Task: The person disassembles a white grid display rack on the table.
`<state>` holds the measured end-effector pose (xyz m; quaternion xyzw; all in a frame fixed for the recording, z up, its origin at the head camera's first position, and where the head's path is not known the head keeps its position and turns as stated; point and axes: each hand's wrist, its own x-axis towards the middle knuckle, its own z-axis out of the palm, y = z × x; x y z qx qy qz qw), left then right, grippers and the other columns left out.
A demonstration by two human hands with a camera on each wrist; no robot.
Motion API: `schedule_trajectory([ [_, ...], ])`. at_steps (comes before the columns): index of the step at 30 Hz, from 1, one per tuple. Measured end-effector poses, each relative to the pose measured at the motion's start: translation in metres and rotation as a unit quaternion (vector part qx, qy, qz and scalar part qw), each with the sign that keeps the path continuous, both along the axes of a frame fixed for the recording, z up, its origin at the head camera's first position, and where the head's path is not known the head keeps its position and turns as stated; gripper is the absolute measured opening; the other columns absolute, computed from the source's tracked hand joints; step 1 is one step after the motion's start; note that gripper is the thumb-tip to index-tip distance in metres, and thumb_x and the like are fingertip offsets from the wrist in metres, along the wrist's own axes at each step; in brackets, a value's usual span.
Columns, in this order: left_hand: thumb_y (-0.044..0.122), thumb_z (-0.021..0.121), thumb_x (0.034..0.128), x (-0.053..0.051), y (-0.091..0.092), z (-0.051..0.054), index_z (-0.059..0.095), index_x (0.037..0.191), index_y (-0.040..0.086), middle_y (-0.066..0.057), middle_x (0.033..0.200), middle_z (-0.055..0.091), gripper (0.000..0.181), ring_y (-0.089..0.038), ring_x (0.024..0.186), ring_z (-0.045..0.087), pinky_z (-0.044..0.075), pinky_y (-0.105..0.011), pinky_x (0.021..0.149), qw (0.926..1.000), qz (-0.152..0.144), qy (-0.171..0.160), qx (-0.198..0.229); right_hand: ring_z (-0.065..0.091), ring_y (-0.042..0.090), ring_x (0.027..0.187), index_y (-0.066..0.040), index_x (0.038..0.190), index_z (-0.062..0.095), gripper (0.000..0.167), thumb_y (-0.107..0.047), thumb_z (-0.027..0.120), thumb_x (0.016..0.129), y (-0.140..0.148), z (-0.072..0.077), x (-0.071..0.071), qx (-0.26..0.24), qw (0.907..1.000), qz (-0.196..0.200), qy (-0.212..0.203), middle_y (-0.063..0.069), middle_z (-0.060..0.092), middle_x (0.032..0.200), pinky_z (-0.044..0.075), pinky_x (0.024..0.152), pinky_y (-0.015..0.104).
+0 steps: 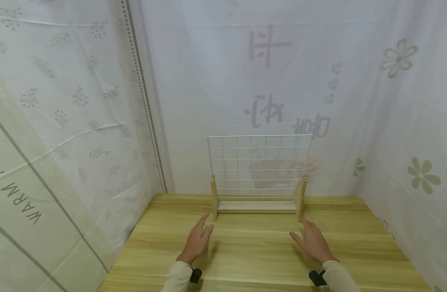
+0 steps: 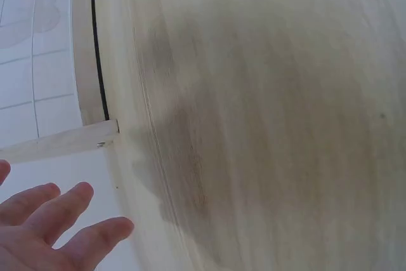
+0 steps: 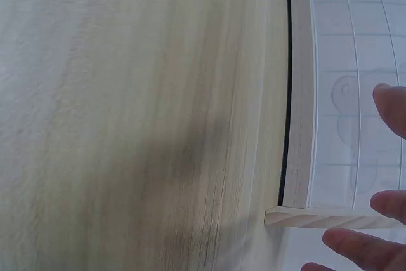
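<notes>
A white wire grid (image 1: 260, 162) stands upright in a wooden base (image 1: 258, 209) at the back of the table. My left hand (image 1: 197, 243) is held in front of the base's left post (image 1: 214, 198), fingers spread and holding nothing. On the other side my right hand (image 1: 312, 242) is near the right post (image 1: 301, 198), its fingers extended and thumb apart. Whether its fingertips touch that post, I cannot tell. The left wrist view shows spread fingers (image 2: 57, 217) beside the base's end piece (image 2: 63, 142). In the right wrist view, fingers (image 3: 365, 245) lie near the other end piece (image 3: 330, 218).
The wooden table (image 1: 252, 255) extends beneath both hands. Behind it hangs a pale curtain (image 1: 194, 81) with printed characters, and patterned cloth also hangs at the left (image 1: 80, 134) and the right (image 1: 409, 121). Dark wrist devices (image 1: 195, 275) sit on both wrists.
</notes>
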<state>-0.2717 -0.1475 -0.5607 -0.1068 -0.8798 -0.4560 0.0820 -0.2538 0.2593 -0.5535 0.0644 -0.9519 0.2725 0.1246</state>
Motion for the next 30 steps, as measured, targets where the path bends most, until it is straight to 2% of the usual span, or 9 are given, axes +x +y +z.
schedule_trajectory([
  [7,0.039,0.04,0.1091,-0.013,-0.002,0.005,0.034,0.154,0.005,-0.026,0.159,0.036,0.057,-0.053,0.139,0.043,0.041,-0.066,0.108,0.9994,-0.011,-0.004,0.031,0.047,0.058,0.129,0.01,0.145,0.04,0.072,-0.037,0.065,0.097,0.008,0.001,-0.011,-0.031,0.9995,-0.006,-0.001,0.037,0.049,0.142,0.04,0.103,0.07],
  [11,0.037,0.041,0.1092,-0.022,-0.005,0.009,0.033,0.154,0.003,-0.028,0.159,0.034,0.057,-0.053,0.14,0.041,0.04,-0.066,0.109,0.9976,-0.013,-0.016,0.065,0.043,0.058,0.133,0.013,0.147,0.035,0.076,-0.041,0.061,0.1,0.015,0.006,-0.018,-0.042,0.9981,-0.011,-0.043,0.039,0.045,0.145,0.039,0.107,0.069],
  [14,0.035,0.043,0.1089,-0.028,-0.006,0.014,0.034,0.154,0.002,-0.029,0.158,0.035,0.056,-0.052,0.14,0.041,0.04,-0.063,0.111,0.9964,-0.011,-0.019,0.082,0.045,0.058,0.132,0.012,0.149,0.032,0.078,-0.043,0.058,0.1,0.021,0.009,-0.022,-0.055,0.9951,-0.019,-0.08,0.04,0.044,0.145,0.042,0.105,0.067],
  [19,0.033,0.044,0.1088,-0.036,-0.007,0.022,0.039,0.151,0.001,-0.031,0.153,0.041,0.053,-0.05,0.136,0.047,0.045,-0.059,0.109,0.9967,-0.001,-0.014,0.08,0.047,0.058,0.13,0.009,0.152,0.028,0.076,-0.041,0.056,0.102,0.034,0.008,-0.03,-0.075,0.9904,-0.032,-0.111,0.041,0.044,0.144,0.047,0.1,0.064],
  [22,0.035,0.043,0.1088,-0.04,-0.008,0.028,0.039,0.151,0.003,-0.029,0.153,0.042,0.053,-0.048,0.137,0.048,0.045,-0.058,0.108,0.9967,0.005,-0.025,0.078,0.05,0.058,0.128,0.01,0.152,0.027,0.074,-0.037,0.056,0.102,0.04,0.009,-0.032,-0.075,0.9908,-0.031,-0.109,0.042,0.045,0.142,0.048,0.099,0.063],
  [26,0.039,0.044,0.108,-0.047,-0.01,0.037,0.04,0.152,0.008,-0.026,0.155,0.042,0.054,-0.047,0.139,0.046,0.045,-0.058,0.109,0.9956,0.014,-0.04,0.083,0.051,0.058,0.126,0.012,0.151,0.027,0.072,-0.034,0.055,0.103,0.043,0.016,-0.036,-0.074,0.991,-0.026,-0.108,0.043,0.045,0.142,0.05,0.097,0.062],
  [30,0.036,0.045,0.1081,-0.056,-0.009,0.045,0.041,0.151,0.01,-0.026,0.155,0.043,0.05,-0.048,0.139,0.045,0.044,-0.06,0.11,0.9955,0.017,-0.042,0.084,0.05,0.058,0.127,0.012,0.153,0.024,0.074,-0.035,0.053,0.104,0.043,0.027,-0.046,-0.078,0.9897,-0.027,-0.117,0.043,0.043,0.144,0.05,0.096,0.062],
])
